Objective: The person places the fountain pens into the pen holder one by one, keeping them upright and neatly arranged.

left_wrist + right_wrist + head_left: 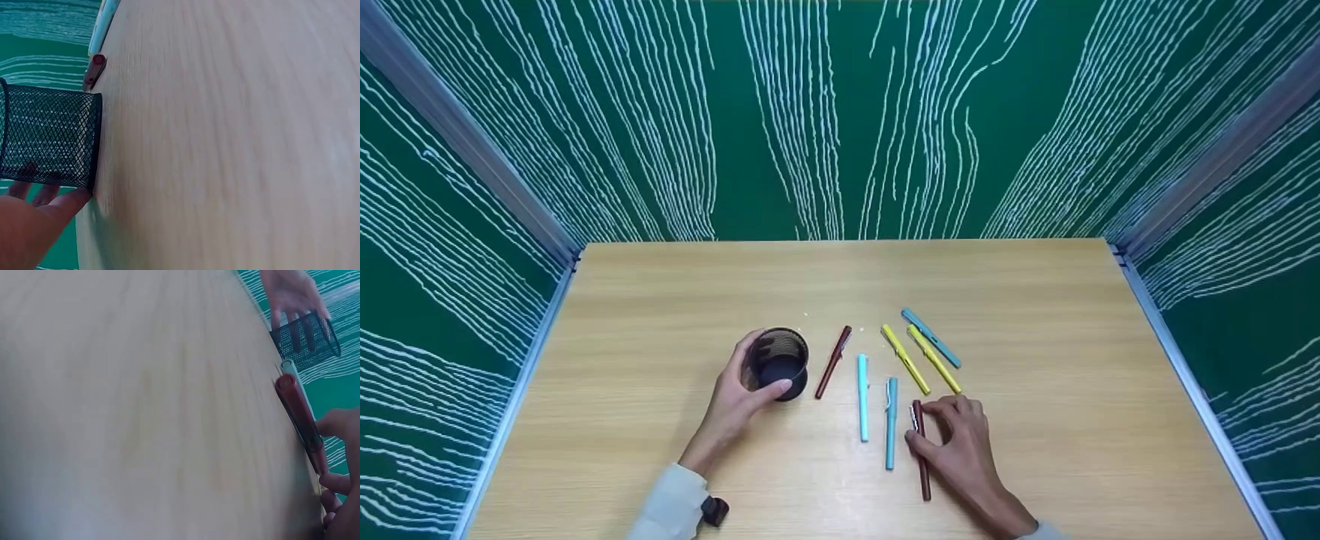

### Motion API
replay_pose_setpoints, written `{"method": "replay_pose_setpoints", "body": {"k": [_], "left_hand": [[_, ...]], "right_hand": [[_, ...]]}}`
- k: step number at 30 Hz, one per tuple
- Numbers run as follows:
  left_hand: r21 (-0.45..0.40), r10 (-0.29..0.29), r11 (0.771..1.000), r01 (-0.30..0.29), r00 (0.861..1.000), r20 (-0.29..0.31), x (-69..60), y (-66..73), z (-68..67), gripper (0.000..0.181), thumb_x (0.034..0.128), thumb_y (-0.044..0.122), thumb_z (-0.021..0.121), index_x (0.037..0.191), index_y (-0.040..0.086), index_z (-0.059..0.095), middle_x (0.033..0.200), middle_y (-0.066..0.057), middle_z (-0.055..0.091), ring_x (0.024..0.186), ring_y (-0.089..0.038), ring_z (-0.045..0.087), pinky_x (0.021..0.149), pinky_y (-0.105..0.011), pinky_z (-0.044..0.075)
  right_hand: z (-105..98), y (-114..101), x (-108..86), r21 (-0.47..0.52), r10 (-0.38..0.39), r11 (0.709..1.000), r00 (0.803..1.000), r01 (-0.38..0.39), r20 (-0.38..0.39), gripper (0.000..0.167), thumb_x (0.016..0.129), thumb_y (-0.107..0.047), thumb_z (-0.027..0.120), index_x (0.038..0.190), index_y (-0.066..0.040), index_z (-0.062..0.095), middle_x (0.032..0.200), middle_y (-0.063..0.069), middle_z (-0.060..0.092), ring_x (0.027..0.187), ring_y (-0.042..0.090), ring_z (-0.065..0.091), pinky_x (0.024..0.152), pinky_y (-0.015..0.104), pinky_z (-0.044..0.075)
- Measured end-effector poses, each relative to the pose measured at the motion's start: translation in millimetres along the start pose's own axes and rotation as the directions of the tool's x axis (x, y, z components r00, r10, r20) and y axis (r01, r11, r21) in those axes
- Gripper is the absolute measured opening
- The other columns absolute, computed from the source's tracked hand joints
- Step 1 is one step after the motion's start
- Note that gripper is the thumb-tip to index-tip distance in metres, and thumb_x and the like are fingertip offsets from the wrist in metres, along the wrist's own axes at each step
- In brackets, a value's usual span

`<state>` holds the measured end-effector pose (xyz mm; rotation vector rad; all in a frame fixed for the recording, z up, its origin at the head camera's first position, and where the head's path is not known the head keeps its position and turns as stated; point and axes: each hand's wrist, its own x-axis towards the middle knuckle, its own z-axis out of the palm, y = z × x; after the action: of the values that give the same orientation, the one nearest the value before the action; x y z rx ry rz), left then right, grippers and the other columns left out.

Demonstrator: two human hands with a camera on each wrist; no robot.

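Note:
My left hand [739, 397] holds a black mesh pen cup [780, 345], thumb over the near side and fingers round the left wall. The cup stands upright on the table, and its mesh wall [50, 135] shows in the left wrist view. On the right, my right hand [964, 442] has thumb and index finger on opposite sides of a dark red pen [925, 480], near its clip end. That pen lies on the table; its barrel [298, 408] points toward the camera in the right wrist view. Left of it lie a blue pen [891, 435] and a light cyan pen [862, 397].
Another dark red pen [832, 364] lies just right of the cup. Two yellow pens, one left [906, 360] and one right [934, 360], lie beyond my right hand beside a teal pen [934, 339]. Green walls with white lines [780, 112] enclose the wooden table [660, 300].

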<state>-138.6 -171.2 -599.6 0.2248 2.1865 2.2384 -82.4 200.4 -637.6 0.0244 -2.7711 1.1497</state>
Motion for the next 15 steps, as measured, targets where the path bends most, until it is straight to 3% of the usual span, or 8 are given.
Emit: {"method": "replay_pose_setpoints", "body": {"k": [15], "left_hand": [[-0.061, -0.022, 0.998, 0.021, 0.999, -0.027, -3.5, -2.5, 3.8, 0.091, 0.0891, -0.003, 0.087, 0.167, 0.010, 0.042, 0.163, -0.017, 0.052, 0.156, -0.033, 0.043, 0.132, -0.050, 0.030]], "right_hand": [[10.4, 2.9, -5.9, -0.062, -0.082, 0.995, 0.990, 0.075, -0.114, 0.043, 0.073, -0.029, 0.098, 0.109, -0.012, 0.081, 0.112, 0.004, 0.061, 0.103, 0.026, 0.048, 0.089, 0.046, 0.037]]}}
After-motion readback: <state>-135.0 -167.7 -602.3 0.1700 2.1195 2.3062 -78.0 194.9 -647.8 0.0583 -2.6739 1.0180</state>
